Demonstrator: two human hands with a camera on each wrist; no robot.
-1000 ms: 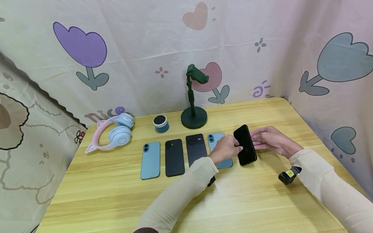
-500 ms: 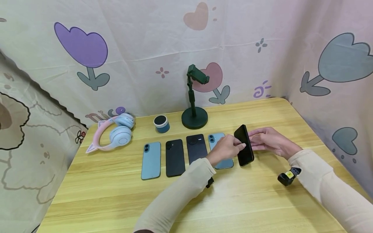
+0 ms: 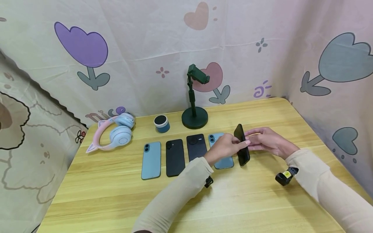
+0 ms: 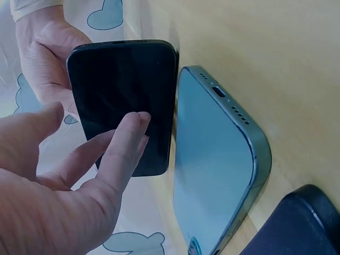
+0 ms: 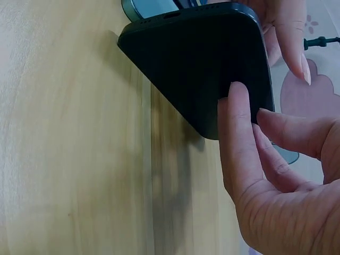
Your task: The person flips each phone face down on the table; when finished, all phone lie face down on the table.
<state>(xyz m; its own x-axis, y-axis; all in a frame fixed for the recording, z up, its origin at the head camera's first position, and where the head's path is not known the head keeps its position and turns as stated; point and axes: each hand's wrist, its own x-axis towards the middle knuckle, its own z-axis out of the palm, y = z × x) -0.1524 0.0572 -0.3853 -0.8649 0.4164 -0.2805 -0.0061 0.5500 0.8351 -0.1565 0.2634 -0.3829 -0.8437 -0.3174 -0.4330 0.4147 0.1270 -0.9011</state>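
Observation:
A black smartphone (image 3: pixel 244 157) stands tilted on its long edge near the table's right side, its screen facing left. My left hand (image 3: pixel 222 148) is on the screen side; in the left wrist view its fingertips touch the dark screen (image 4: pixel 122 79) while the thumb stays clear of it. From the other side, my right hand (image 3: pixel 269 141) lays nearly straight fingers (image 5: pixel 240 125) against the phone's back (image 5: pixel 178 64), with the thumb tip by its upper edge. Partly under my left hand lies a light blue phone (image 3: pixel 225 162), back up.
To the left lie a dark blue phone (image 3: pixel 197 148), a black phone (image 3: pixel 175 161) and another light blue phone (image 3: pixel 151 165) in a row. Behind them are a green phone stand (image 3: pixel 194 118), a small blue speaker-like cylinder (image 3: pixel 162 125) and cat-ear headphones (image 3: pixel 120 136).
The black smartphone has tipped to the left, from showing its screen to nearly edge-on in the head view. My right hand has moved slightly left along with it. The other phones stay put.

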